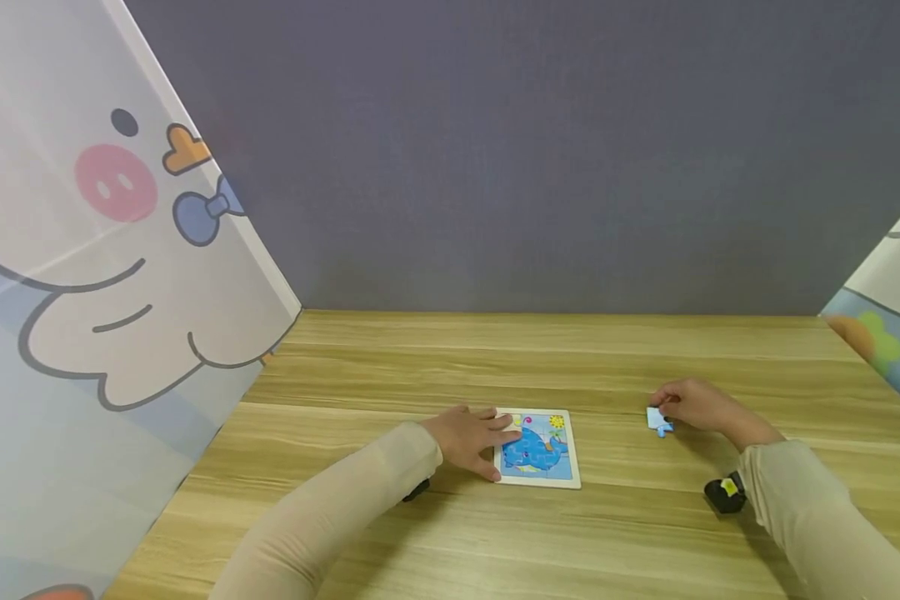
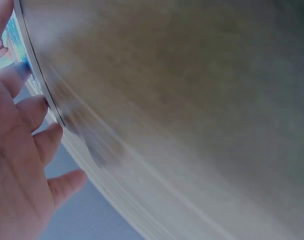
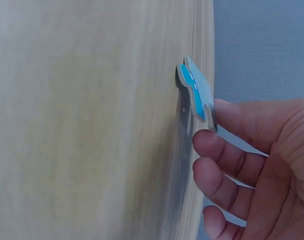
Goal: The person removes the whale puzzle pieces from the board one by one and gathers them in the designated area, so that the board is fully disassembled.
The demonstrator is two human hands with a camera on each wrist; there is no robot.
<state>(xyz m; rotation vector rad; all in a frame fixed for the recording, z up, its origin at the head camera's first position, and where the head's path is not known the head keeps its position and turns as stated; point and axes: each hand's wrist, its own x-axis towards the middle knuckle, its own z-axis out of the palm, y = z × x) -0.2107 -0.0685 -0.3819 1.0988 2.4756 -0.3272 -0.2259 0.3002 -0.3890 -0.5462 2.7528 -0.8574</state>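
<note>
A square jigsaw puzzle [image 1: 546,472] with a white border lies on the table, showing a blue whale and a yellow sun. My left hand [image 1: 471,440] rests at its left side, fingers spread, some of them over the picture and the thumb by the lower left corner. The left wrist view shows those fingers [image 2: 34,112] along the puzzle's edge. Off to the right, my right hand [image 1: 693,406] pinches a light-blue jigsaw piece [image 1: 656,419] by thumb and fingertips. In the right wrist view the piece [image 3: 198,92] is tilted, seen nearly edge-on close over the wood.
The wooden table [image 1: 420,358] runs back to a grey wall panel [image 1: 540,167]. Cartoon-printed panels stand at the left [image 1: 142,275] and right [image 1: 888,308]. A black wrist device [image 1: 725,492] sits under the right sleeve.
</note>
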